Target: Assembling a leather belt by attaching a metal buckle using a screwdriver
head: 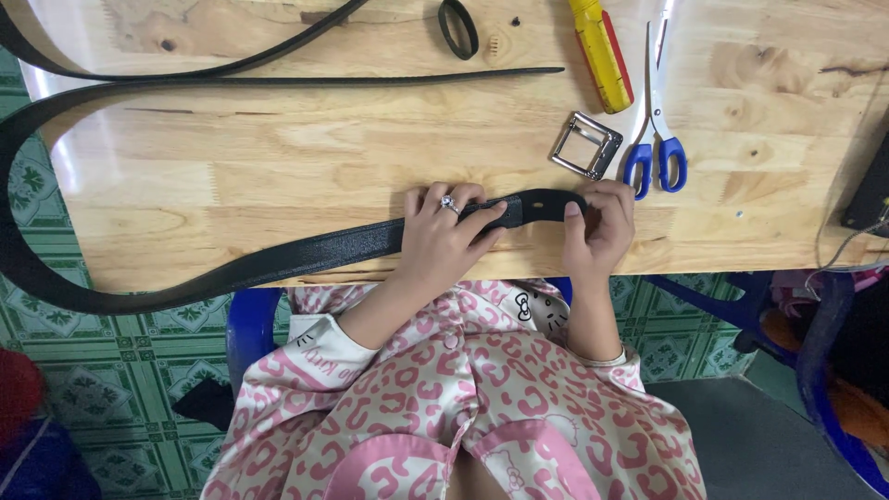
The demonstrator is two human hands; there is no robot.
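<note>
A long black belt (306,255) lies along the front edge of a wooden table (370,148), and its far part loops off the left side and back along the top. My left hand (444,231), with a ring on one finger, presses down on the belt near its end. My right hand (602,222) pinches the belt's folded end (546,204), which has a slot in it. A silver metal buckle (586,145) rests on the table just behind my hands, apart from the belt.
Blue-handled scissors (656,139) lie right of the buckle, and a yellow and red screwdriver (602,56) lies behind it. A small black belt loop (457,28) sits at the back. A blue chair (245,329) stands under me on green patterned floor tiles.
</note>
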